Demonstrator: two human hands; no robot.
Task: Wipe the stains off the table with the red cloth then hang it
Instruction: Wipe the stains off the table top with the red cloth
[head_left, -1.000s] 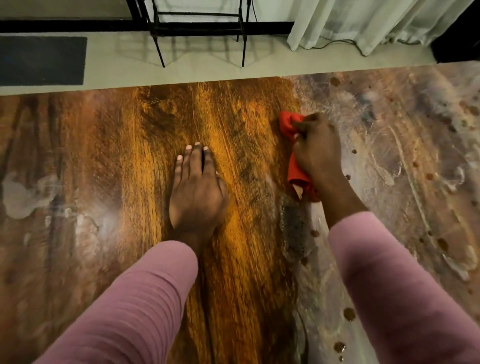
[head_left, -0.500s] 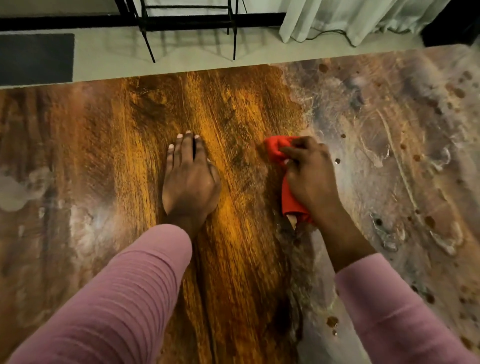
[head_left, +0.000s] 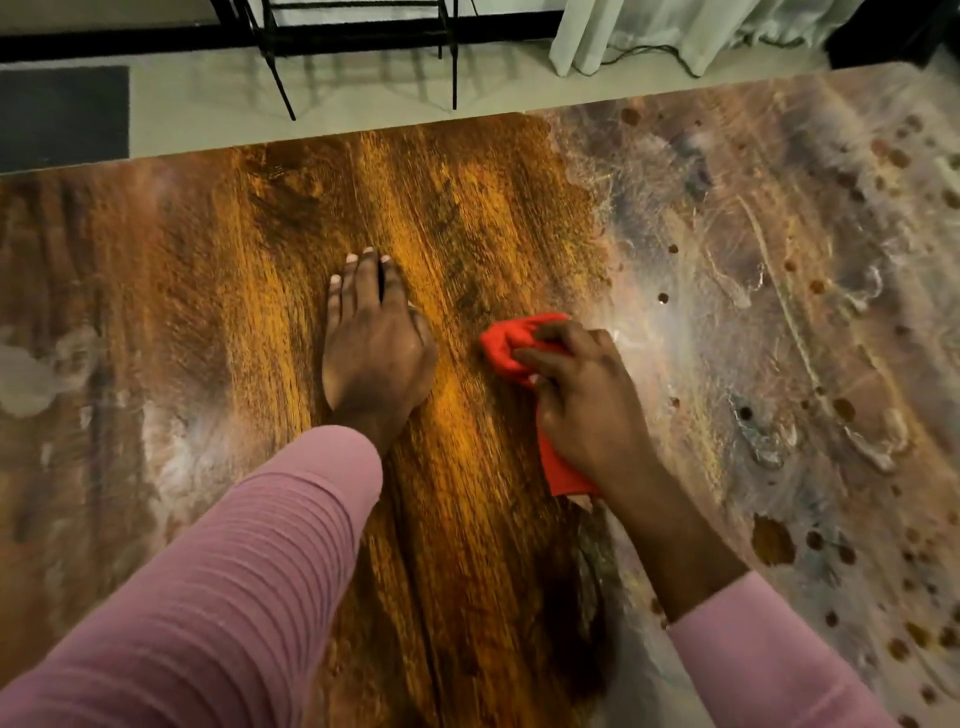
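**Wood table, spotty on one side**

Wooden table has bare grain mid-top and brown stains toward its right edge. Right hand grips the bunched red cloth mid-table. Left hand lies flat beside it, fingers straight. Curtain and black rack sit past the far edge.

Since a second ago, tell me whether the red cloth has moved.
Yes. The red cloth, gripped by the right hand, has slid toward the person, away from the far edge of the table.
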